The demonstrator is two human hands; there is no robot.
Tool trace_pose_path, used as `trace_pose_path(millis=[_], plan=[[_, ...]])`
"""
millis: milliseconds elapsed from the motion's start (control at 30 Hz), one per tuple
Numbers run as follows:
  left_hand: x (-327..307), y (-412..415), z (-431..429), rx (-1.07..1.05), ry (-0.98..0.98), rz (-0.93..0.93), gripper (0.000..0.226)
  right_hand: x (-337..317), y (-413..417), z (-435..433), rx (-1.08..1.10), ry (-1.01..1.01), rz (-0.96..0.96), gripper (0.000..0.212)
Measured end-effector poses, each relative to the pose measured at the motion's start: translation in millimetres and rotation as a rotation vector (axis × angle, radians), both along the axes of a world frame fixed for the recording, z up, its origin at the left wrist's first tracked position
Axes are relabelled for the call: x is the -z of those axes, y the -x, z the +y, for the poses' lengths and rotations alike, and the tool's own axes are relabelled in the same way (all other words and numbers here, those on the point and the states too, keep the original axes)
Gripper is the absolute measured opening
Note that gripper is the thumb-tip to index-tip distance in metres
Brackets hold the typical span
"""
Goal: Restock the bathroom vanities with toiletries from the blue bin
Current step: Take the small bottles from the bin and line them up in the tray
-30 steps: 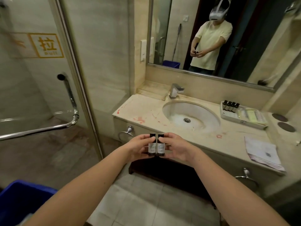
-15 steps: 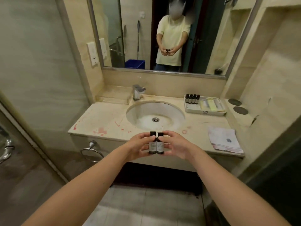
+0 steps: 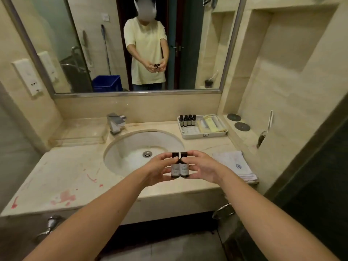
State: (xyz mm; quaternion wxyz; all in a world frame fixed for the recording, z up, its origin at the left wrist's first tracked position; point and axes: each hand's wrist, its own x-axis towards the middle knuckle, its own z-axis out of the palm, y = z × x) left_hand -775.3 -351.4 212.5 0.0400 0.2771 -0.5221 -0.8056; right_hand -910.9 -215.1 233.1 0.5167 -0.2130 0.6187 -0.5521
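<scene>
Two small dark toiletry bottles with pale labels stand upright side by side in front of me, above the sink's front rim. My left hand (image 3: 157,167) pinches the left bottle (image 3: 175,169); my right hand (image 3: 202,166) pinches the right bottle (image 3: 184,169). On the vanity counter (image 3: 71,176) at the back right sits a white tray (image 3: 204,135) with several dark bottles (image 3: 187,120) in a row and yellow packets (image 3: 211,123). The blue bin (image 3: 107,83) shows only as a reflection in the mirror.
An oval sink (image 3: 131,146) with a faucet (image 3: 115,122) fills the counter's middle. A folded white towel (image 3: 235,164) lies at the right front. Two dark round coasters (image 3: 238,122) rest on a side ledge. Red stains mark the counter's left. Towel rings hang below.
I have stepped closer and turned right, so the vanity now faces me squarely and the shower door has left the view. Both hands still hold the two bottles together.
</scene>
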Motion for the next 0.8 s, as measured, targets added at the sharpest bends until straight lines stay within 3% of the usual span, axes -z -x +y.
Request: trace_pose_path(millis=[433, 633, 800], plan=[[-15, 94, -95, 0.114, 0.213, 0.039, 0.032, -15, 72, -73, 0.194, 0.043, 0.025, 0.036], [-13, 128, -123, 0.101, 0.275, 0.054, 0.043, -21, 104, -97, 0.225, -0.053, 0.212, 0.042], [-11, 168, -142, 0.091, 0.330, 0.065, 0.037, -21, 146, -120, 0.168, -0.094, 0.375, 0.029]])
